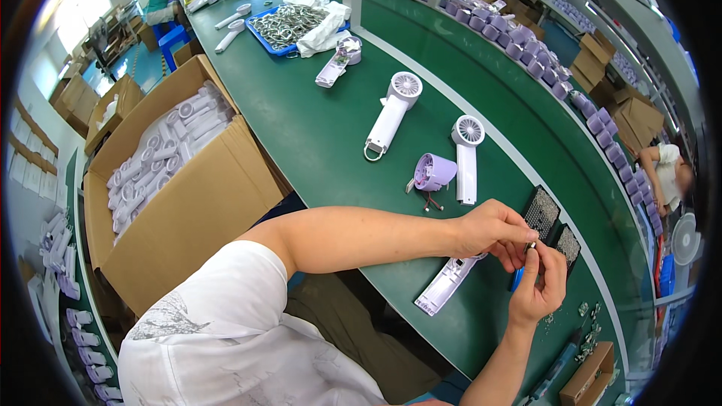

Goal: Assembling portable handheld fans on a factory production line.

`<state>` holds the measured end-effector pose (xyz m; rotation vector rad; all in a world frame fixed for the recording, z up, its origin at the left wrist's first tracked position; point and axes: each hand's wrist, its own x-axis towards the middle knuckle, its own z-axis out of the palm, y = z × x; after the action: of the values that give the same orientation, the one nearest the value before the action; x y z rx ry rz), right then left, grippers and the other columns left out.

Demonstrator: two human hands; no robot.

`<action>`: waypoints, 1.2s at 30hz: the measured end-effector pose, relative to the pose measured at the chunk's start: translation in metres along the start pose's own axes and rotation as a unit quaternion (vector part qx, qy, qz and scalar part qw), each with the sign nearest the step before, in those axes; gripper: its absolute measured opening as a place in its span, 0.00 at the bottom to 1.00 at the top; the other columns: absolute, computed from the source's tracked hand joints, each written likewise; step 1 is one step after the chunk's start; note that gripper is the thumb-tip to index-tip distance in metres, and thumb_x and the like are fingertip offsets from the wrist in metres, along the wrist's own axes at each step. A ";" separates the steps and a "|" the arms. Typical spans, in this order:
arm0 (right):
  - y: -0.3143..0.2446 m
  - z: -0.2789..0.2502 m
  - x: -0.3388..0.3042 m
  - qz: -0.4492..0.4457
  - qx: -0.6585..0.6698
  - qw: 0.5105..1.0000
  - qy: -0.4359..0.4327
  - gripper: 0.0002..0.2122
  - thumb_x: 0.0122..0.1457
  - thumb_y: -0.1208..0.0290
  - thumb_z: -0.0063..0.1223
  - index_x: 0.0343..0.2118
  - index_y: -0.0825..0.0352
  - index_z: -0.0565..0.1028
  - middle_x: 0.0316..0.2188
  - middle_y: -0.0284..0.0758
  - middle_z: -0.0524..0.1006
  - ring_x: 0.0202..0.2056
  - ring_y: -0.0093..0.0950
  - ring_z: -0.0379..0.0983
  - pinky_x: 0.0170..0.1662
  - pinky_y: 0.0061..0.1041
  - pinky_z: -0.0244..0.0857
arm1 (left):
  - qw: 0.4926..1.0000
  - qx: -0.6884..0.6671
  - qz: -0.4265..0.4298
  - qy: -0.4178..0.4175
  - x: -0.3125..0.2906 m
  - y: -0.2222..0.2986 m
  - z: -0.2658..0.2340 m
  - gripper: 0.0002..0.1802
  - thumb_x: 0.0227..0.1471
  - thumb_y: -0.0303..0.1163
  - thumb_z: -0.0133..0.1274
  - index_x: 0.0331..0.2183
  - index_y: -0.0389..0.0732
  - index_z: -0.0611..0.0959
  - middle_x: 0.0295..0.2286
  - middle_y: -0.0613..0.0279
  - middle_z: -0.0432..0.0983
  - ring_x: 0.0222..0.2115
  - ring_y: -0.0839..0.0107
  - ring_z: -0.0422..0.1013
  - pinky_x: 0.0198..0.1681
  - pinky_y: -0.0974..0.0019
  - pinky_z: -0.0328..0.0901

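Over the green bench, my left hand and my right hand meet with thumbs and fingertips pinched together. Between them shows a tiny light-coloured part, too small to name. Below my left hand lies an opened white handheld-fan handle shell, its inside facing up. Just beyond my hands are two black trays, one partly behind the other, both filled with small metal pieces. A purple round fan housing with loose wires lies left of a lilac handheld fan.
Another handheld fan, an opened fan and a blue tray of metal clips lie farther off. Left stands a big carton of white parts. A screwdriver and small cardboard box are at right. Purple housings line the far side.
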<state>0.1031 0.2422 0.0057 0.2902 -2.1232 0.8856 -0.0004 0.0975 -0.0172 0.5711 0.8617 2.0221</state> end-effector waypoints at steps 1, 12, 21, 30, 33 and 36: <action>-0.001 0.001 0.000 0.000 0.000 1.000 -0.001 0.06 0.58 0.83 0.58 0.39 0.73 0.79 0.32 0.38 0.79 0.31 0.28 0.73 0.32 0.21 0.66 | 1.000 0.000 0.001 0.000 -0.001 0.001 0.000 0.18 0.59 0.37 0.58 0.40 0.30 0.82 0.31 0.51 0.80 0.29 0.66 0.79 0.32 0.66 0.77; -0.003 0.001 0.004 -0.021 -0.027 0.999 0.014 0.06 0.55 0.85 0.58 0.35 0.74 0.80 0.30 0.41 0.79 0.31 0.32 0.76 0.35 0.25 0.70 | 1.000 0.000 -0.023 0.015 0.000 0.000 0.000 0.17 0.60 0.36 0.56 0.42 0.31 0.82 0.32 0.52 0.80 0.30 0.65 0.79 0.33 0.63 0.76; 0.013 0.006 0.008 -0.064 0.026 0.995 0.072 0.08 0.49 0.82 0.62 0.34 0.71 0.81 0.27 0.39 0.79 0.27 0.32 0.76 0.28 0.26 0.70 | 0.999 0.031 0.017 0.026 -0.004 0.002 -0.002 0.18 0.62 0.37 0.51 0.44 0.32 0.80 0.35 0.54 0.81 0.35 0.65 0.78 0.38 0.62 0.74; 0.012 0.004 0.002 -0.080 0.044 0.992 0.092 0.09 0.48 0.83 0.65 0.35 0.72 0.81 0.27 0.39 0.78 0.25 0.29 0.75 0.26 0.23 0.70 | 0.997 0.070 0.021 0.001 -0.004 0.003 0.000 0.20 0.63 0.39 0.48 0.45 0.30 0.79 0.37 0.51 0.79 0.35 0.63 0.77 0.40 0.61 0.72; 0.013 0.003 0.003 -0.077 0.045 0.992 0.091 0.09 0.48 0.82 0.65 0.35 0.72 0.81 0.27 0.39 0.78 0.25 0.29 0.75 0.26 0.23 0.70 | 0.997 0.071 0.020 0.022 -0.004 0.003 0.005 0.20 0.63 0.39 0.49 0.45 0.30 0.78 0.37 0.52 0.79 0.36 0.63 0.77 0.40 0.61 0.72; 0.013 0.002 0.005 -0.079 0.044 0.992 0.087 0.09 0.48 0.82 0.65 0.35 0.72 0.81 0.27 0.39 0.78 0.25 0.29 0.75 0.26 0.24 0.70 | 0.997 0.071 0.020 0.006 -0.003 0.005 0.000 0.20 0.63 0.39 0.49 0.45 0.30 0.78 0.38 0.52 0.79 0.37 0.63 0.77 0.40 0.60 0.73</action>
<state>0.0924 0.2507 0.0021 0.4067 -1.8761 0.8804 -0.0012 0.0929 -0.0139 0.6614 1.0150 2.0125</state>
